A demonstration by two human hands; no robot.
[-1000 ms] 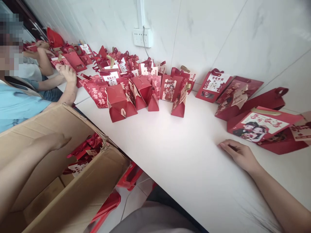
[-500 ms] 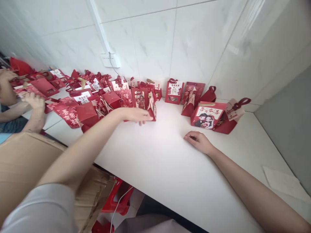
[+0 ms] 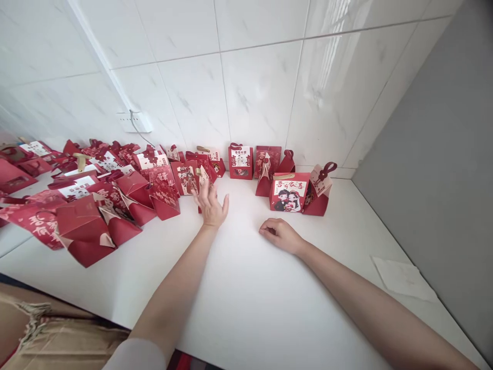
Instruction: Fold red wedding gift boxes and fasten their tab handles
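Observation:
My left hand (image 3: pixel 211 202) is stretched out over the white table (image 3: pixel 246 288), fingers spread, reaching a small red gift bag (image 3: pixel 203 177) at the edge of a crowd of red gift bags (image 3: pixel 127 192). It holds nothing that I can see. My right hand (image 3: pixel 280 235) rests on the table with its fingers loosely curled, empty. Just beyond it stands a red bag with a cartoon couple (image 3: pixel 288 192), not touched. More upright red bags (image 3: pixel 241 161) line the tiled wall.
A cardboard box (image 3: pixel 46 334) sits at the lower left below the table edge. A sheet of white paper (image 3: pixel 402 277) lies at the right by a grey wall (image 3: pixel 442 169). A wall socket (image 3: pixel 134 122) with a cable is on the tiles.
My left arm came out of the cardboard box and reached across to the red bags. The view swung right, so the other person has left the frame. My right hand stayed put.

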